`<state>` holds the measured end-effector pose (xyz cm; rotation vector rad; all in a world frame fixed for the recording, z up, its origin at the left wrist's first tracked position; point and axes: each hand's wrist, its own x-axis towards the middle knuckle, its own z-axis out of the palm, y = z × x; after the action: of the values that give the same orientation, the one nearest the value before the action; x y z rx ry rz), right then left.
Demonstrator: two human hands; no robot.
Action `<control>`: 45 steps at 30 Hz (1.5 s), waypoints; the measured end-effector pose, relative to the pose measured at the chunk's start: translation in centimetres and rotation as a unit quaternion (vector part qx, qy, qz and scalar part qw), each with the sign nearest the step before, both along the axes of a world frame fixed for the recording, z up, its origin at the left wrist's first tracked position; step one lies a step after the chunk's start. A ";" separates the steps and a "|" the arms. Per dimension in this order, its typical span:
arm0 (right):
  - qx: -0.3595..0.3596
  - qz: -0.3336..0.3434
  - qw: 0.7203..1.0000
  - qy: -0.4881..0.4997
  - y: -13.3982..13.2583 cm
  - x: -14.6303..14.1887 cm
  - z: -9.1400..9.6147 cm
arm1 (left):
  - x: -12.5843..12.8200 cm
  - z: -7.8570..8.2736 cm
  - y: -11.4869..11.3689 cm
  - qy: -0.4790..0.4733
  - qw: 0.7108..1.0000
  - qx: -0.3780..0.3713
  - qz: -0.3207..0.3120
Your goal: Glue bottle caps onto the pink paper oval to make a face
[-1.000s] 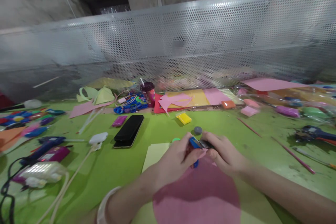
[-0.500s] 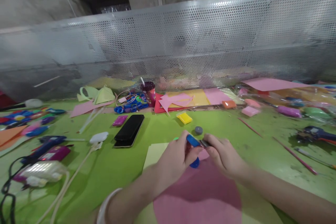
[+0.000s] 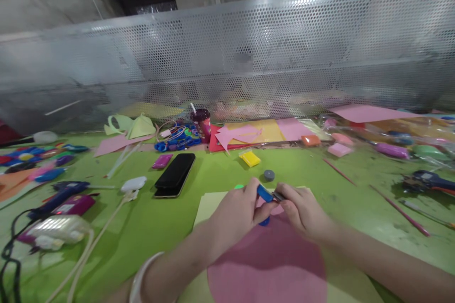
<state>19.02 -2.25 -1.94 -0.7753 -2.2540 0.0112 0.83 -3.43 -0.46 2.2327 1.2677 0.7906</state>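
Note:
Blue-handled scissors (image 3: 264, 193) are gripped between my two hands above the paper. My left hand (image 3: 236, 210) is closed round the blue handle, part of which shows below the thumb. My right hand (image 3: 302, 208) pinches the dark metal end, and its fingers hide most of the blades. Under both hands lies a large pink paper shape (image 3: 270, 260) with a rounded edge, on top of pale yellow sheets (image 3: 208, 206). A small grey disc (image 3: 269, 175) sits just beyond my fingers, with a yellow packet (image 3: 250, 158) behind it.
A black phone (image 3: 176, 173) and white charger (image 3: 133, 184) with cable lie left. Glue guns (image 3: 64, 199) rest at both sides. A lidded cup (image 3: 201, 125) and coloured papers (image 3: 245, 135) line the back, before a perforated metal screen (image 3: 227, 57). Pink sticks (image 3: 400, 210) lie right.
Both hands keep their hold on the scissors. The blue handle has shifted slightly to the right and down, with the left thumb closer to the right fingers.

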 end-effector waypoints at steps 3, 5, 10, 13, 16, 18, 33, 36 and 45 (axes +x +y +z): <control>0.009 0.008 1.000 0.003 0.0 0.0 -0.1 | -0.1 0.1 -0.1 0.038 0.999 0.022 0.006; 0.016 0.012 1.000 0.003 -0.1 0.0 -0.2 | -0.1 0.3 -0.2 0.072 0.997 0.026 0.010; 0.029 0.007 1.000 -0.003 -0.1 -0.1 -0.1 | 0.0 1.0 -0.5 0.166 0.986 -0.002 0.019; 0.037 0.018 0.999 -0.004 -0.1 -0.1 -0.1 | 0.1 1.2 -0.7 0.187 0.982 -0.002 0.020; 0.042 0.026 0.999 -0.005 -0.2 -0.1 0.0 | 0.2 1.2 -0.8 0.195 0.981 0.003 0.013; 0.042 0.025 0.999 -0.009 -0.2 0.0 0.0 | 0.2 1.1 -0.8 0.196 0.981 0.009 0.008; 0.056 0.011 0.998 -0.022 -0.3 0.0 -0.1 | 0.3 0.9 -0.6 0.211 0.977 0.024 0.007; 0.051 0.012 0.998 -0.025 -0.3 0.0 -0.1 | 0.3 0.9 -0.6 0.220 0.975 0.030 0.008; 0.057 0.012 0.998 -0.025 -0.4 -0.2 0.1 | 0.3 -0.2 -0.4 0.235 0.967 0.101 -0.006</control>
<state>18.77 -2.68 -1.80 -0.6942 -2.2897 -0.1258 1.12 -3.83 -0.66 2.6994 1.4295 0.4073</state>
